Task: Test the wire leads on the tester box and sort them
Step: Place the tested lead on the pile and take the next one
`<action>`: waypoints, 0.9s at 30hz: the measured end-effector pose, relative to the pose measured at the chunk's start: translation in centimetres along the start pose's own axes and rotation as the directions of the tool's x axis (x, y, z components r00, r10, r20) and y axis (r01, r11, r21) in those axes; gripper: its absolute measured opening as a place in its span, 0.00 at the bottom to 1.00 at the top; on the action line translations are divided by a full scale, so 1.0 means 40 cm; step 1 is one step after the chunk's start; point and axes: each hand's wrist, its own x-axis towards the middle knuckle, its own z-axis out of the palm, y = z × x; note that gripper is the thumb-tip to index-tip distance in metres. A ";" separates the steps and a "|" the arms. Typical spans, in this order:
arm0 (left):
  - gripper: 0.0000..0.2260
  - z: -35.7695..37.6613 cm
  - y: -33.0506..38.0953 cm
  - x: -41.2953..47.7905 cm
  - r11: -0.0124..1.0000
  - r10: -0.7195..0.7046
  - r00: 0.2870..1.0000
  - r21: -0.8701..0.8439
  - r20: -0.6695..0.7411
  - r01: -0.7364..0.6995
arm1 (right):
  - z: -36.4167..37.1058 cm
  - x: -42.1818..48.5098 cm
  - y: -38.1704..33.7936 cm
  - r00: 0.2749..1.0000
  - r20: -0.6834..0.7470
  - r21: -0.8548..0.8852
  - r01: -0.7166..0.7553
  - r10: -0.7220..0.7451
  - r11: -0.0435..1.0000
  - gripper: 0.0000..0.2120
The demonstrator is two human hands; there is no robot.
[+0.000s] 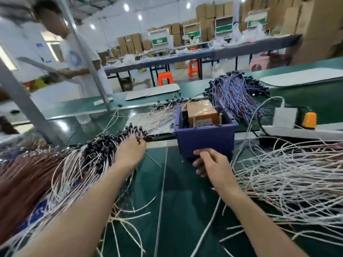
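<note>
- Left hand [130, 151] is pinching a black-capped white wire lead [138, 140] at its fingertips.
- Right hand [209, 161], fingers curling, is touching the blue plastic tester box [204, 138] just ahead of it; I cannot tell whether it is gripping anything.

Bare left forearm [87, 210] (right forearm [241, 210] likewise)

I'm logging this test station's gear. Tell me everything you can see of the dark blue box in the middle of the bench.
The dark blue open-topped plastic box stands on the green bench, its plain front wall facing the camera. Inside sits an orange-brown block wrapped in shiny film, with dark parts beside it too blurred to name. The right hand touches its lower front edge; purple-blue wire bundles lie behind.
</note>
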 end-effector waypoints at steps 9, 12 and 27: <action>0.10 0.031 -0.043 0.067 0.954 -0.143 0.989 0.263 -0.030 0.146 | -0.009 -0.002 0.004 1.000 -0.006 0.034 -0.017 0.017 0.999 0.13; 0.12 0.029 -0.044 0.085 0.941 -0.164 0.985 0.291 -0.048 0.171 | -0.013 -0.005 0.003 1.000 0.000 0.039 -0.007 0.007 0.999 0.13; 0.08 -0.001 -0.085 0.065 0.957 -0.108 0.987 0.258 -0.119 0.136 | -0.012 -0.003 0.011 1.000 0.012 0.064 -0.027 0.027 0.998 0.13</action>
